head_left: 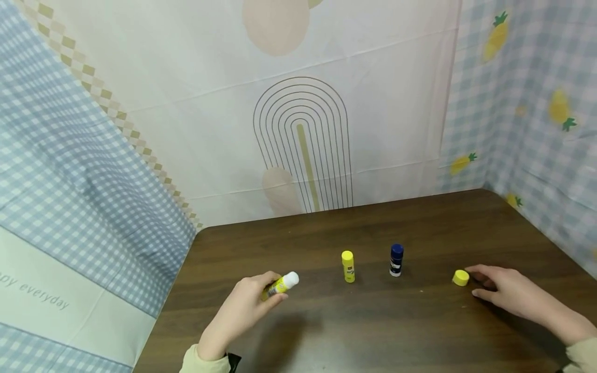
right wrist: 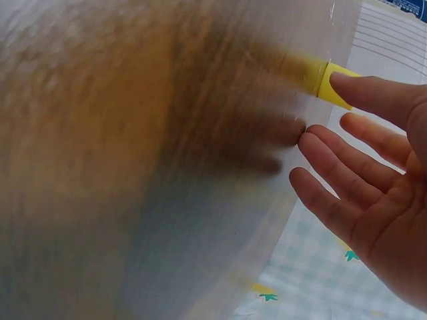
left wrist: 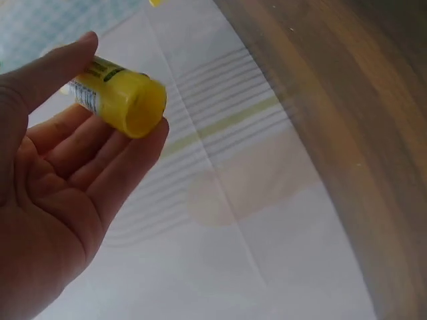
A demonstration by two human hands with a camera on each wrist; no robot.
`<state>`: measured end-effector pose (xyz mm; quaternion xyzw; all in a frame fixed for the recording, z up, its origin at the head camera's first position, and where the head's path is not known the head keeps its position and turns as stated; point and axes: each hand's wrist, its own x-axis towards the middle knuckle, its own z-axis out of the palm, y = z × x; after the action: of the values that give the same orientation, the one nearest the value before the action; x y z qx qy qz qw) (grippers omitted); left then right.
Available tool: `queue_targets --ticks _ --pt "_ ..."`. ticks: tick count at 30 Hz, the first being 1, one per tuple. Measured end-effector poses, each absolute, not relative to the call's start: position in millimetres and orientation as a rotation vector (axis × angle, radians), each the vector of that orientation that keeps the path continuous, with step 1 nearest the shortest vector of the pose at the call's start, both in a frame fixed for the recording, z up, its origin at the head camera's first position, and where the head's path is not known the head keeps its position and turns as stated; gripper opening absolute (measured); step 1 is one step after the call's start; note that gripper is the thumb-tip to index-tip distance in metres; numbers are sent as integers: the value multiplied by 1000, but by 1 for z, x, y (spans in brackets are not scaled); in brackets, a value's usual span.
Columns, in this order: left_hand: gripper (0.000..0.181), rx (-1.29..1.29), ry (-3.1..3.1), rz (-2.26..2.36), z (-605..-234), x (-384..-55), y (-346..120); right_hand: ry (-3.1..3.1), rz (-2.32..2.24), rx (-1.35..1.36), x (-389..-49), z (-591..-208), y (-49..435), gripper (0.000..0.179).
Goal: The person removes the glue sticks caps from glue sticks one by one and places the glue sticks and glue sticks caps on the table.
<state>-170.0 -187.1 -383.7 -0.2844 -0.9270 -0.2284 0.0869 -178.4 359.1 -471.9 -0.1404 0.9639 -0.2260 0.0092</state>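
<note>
Grips in the left hand (head_left: pixel 242 303) a yellow, tube-shaped plastic glue stick (head_left: pixel 280 285), pinched between thumb and curled fingers, held above the table and tilted, with its smooth white end pointing up and to the right. Shows, in the left wrist view, a round, faintly glossy yellow base and a printed label. Extends the right hand (head_left: pixel 506 287) low over the table, fingers spread and loosely bent, gripping nothing, just beside a short, round yellow plastic cap (head_left: pixel 460 278); cannot tell whether touching it. Between the hands, upright and apart, a slim yellow capped cylinder (head_left: pixel 348 268) with a printed label and, to its right, a dark blue cylindrical tube (head_left: pixel 396 259) with a white base. Underneath, a dark brown wood-grain table (head_left: pixel 364 326) with rounded corners and a soft sheen, mirroring the right fingers as blurred patches. Behind, a creased white fabric sheet (head_left: pixel 196 150) printed with thin nested arches. On the left, rippled blue-and-white checked cloth (head_left: pixel 93 150); on the right, paler checked cloth (head_left: pixel 527 145) with yellow pineapples.
</note>
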Motion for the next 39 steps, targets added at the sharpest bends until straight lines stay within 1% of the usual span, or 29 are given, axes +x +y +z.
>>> queue_targets --ticks 7,12,16,19,26,39 --pt "19 -773 -2795 -1016 -395 -175 -208 3021 -670 -431 -178 -472 359 47" --pt "20 -599 -2754 -1165 -398 -178 -221 3018 -654 -438 -179 -471 359 45" --pt "21 -459 -2732 -1167 -397 -181 -231 3022 -656 -439 -179 -470 359 43" --pt "21 -401 -2726 -1163 -396 -184 -238 3023 -657 -429 -179 -470 358 44" --pt "22 -347 -2751 -1181 -404 -196 -249 3010 -675 -444 -180 -467 358 44" --pt "23 -260 -2864 -1148 -435 -216 -257 3028 -659 -417 -179 -471 358 40"
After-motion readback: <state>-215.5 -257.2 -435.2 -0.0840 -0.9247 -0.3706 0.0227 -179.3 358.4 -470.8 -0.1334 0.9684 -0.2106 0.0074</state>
